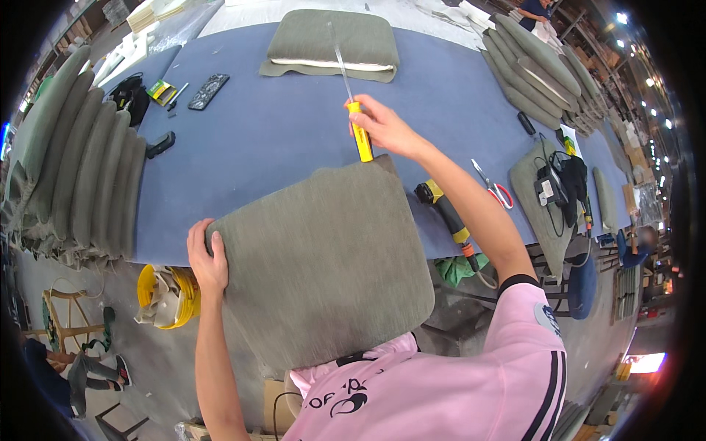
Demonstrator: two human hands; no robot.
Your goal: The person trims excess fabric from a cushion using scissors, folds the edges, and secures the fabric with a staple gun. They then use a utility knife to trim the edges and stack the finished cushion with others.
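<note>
A grey-green upholstered seat cushion [323, 257] lies flat, partly on the blue table and partly over its near edge against my body. My left hand [209, 259] grips its left edge, thumb on top and fingers round the side. Above the cushion's far corner, my right hand [382, 126] is closed round the yellow handle of a long screwdriver [360, 132]. Its thin metal shaft points away from me, toward another cushion [334, 42] at the table's far side, where a white layer shows beneath the grey-green cover.
Cushions stand stacked at the left [81, 162] and far right [537, 70]. Right of the cushion lie a yellow-black power tool [448, 213] and red-handled scissors [494, 185]. A phone [209, 92] rests far left. Below the table's left edge sits a yellow bucket [184, 294].
</note>
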